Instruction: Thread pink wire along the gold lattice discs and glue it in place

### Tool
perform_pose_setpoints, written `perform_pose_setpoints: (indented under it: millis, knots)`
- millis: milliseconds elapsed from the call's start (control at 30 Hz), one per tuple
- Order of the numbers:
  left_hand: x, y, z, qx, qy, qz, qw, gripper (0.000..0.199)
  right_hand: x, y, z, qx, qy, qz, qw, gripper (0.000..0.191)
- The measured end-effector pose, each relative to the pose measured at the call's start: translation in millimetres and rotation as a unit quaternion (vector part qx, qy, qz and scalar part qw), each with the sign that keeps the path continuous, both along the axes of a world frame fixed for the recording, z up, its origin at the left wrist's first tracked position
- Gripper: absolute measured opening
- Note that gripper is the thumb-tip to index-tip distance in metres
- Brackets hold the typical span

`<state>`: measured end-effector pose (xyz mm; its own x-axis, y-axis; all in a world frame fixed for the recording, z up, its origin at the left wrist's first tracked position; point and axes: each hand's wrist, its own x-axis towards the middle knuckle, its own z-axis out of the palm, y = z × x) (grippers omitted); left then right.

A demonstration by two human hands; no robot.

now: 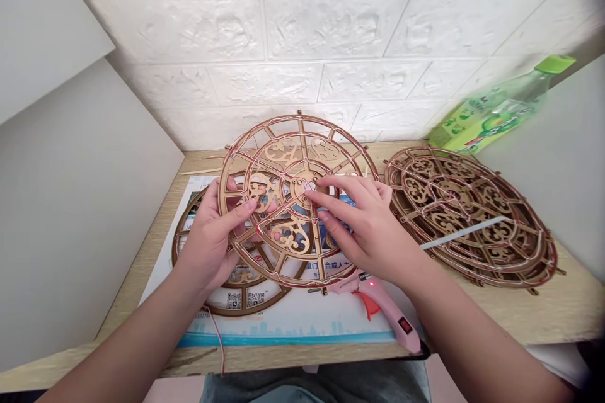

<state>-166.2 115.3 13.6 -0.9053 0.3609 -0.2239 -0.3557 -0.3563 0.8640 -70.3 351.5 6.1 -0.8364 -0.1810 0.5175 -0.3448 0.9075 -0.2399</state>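
Observation:
My hands hold up a round laser-cut wooden wheel (pixel 271 160) with scrollwork panels and thin red wire running along its frame. My left hand (pixel 212 233) grips its lower left part, with the thumb across the front and the fingers behind. My right hand (pixel 363 227) lies over the middle, its fingertips on the central hub (pixel 299 184). Below the raised wheel, a similar wooden wheel (pixel 243 299) lies flat, partly hidden. Beyond my right hand sits a stack of wired wooden wheels (pixel 472 217).
A pink glue gun (pixel 373 308) with a lit red light lies on a printed paper sheet (pixel 293 322), near the wooden desk's front edge (pixel 293 356). A green bottle (pixel 491 107) lies blurred at the back right. A pale strip (pixel 463 233) rests on the stack. A white brick-patterned wall (pixel 265 44) stands behind.

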Motion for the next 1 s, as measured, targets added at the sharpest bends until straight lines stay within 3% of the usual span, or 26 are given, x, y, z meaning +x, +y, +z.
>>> perform_pose_setpoints:
  millis: [167,433,667,767,1000]
  knots:
    - [0,0,2.1,-0.01,-0.003,0.017,1.0,0.049,1,5,4.2,-0.047,0.042,0.005,0.998,0.028]
    - [2,-1,2.3,-0.01,-0.011,0.011,1.0,0.048,-1,-1,2.5,-0.05,0.057,0.032,0.997,0.015]
    - [6,-1,2.4,-0.005,0.004,-0.004,1.0,0.049,-2,-13,3.2,-0.092,0.067,-0.017,0.993,0.006]
    - [7,-1,2.3,-0.012,0.002,0.01,1.0,0.047,-2,-15,1.9,-0.084,0.072,-0.031,0.993,0.007]
    - [3,1,4.1,-0.024,0.0,0.043,0.999,0.047,1,-11,1.7,0.0,0.062,0.025,0.998,0.009]
